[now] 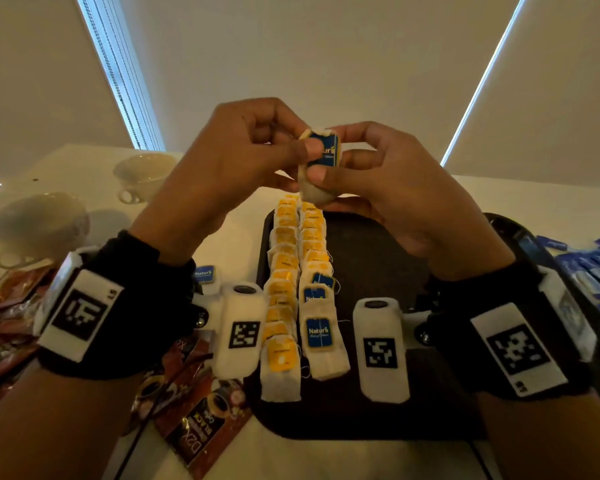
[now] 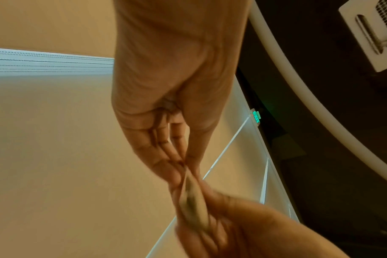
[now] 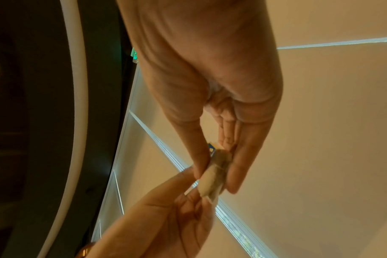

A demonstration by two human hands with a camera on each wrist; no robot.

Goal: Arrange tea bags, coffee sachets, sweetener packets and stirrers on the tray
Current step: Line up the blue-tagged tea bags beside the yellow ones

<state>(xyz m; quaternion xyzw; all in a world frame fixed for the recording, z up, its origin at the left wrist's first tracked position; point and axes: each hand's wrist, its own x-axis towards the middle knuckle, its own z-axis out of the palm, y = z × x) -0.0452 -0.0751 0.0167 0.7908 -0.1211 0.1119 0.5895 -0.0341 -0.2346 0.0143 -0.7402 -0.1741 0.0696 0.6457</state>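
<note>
Head view: both hands raised over the tray, sharing one tea bag.

Left hand (image 1: 243, 147) and right hand (image 1: 388, 188) each pinch the blue-tagged tea bag (image 1: 321, 164) in a closed grip, held up above the black tray (image 1: 378, 258), where two rows of tea bags (image 1: 298, 285) already lie. Coffee sachets (image 1: 194, 420) sit on the pale worktop (image 1: 326, 459) at left, near two cups (image 1: 39, 226); blue packets (image 1: 593, 271) lie right. Window blinds hang behind.
</note>
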